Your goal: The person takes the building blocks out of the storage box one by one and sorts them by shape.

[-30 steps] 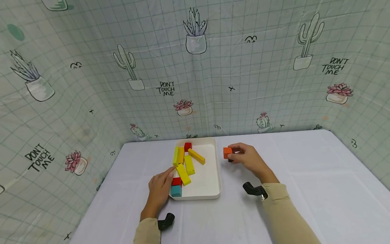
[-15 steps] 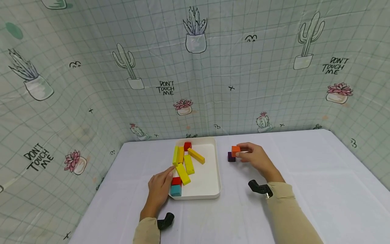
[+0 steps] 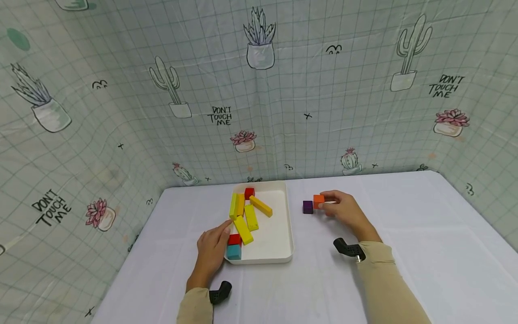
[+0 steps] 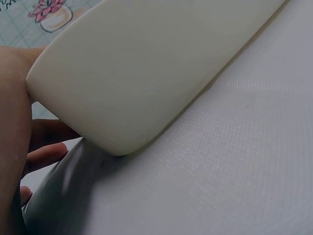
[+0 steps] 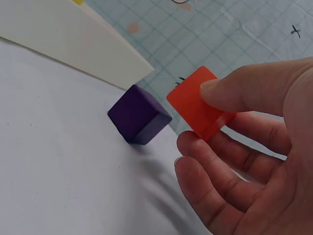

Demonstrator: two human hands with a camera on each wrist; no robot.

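Observation:
In the head view my right hand (image 3: 345, 210) pinches an orange cube (image 3: 319, 201) just right of a dark purple cube (image 3: 308, 207) on the table. The right wrist view shows the thumb on one face of the orange cube (image 5: 195, 100) and fingers behind it; the purple cube (image 5: 137, 115) sits apart to its left. My left hand (image 3: 211, 249) holds the left rim of a white tray (image 3: 279, 259). Seen from the left wrist, the tray's outer wall (image 4: 146, 73) hides part of that hand, with fingertips (image 4: 51, 154) showing below the rim.
Inside the tray lie several yellow blocks (image 3: 252, 218), a red cube (image 3: 249, 194) at the back, and a red block (image 3: 234, 239) beside a teal block (image 3: 234, 252) at the front left. A patterned cloth (image 3: 307, 90) hangs behind the white table (image 3: 425, 234).
My right hand has moved right with the orange cube, from in front of and over the purple cube to its right side, leaving the purple cube in plain sight. The left hand has stayed put.

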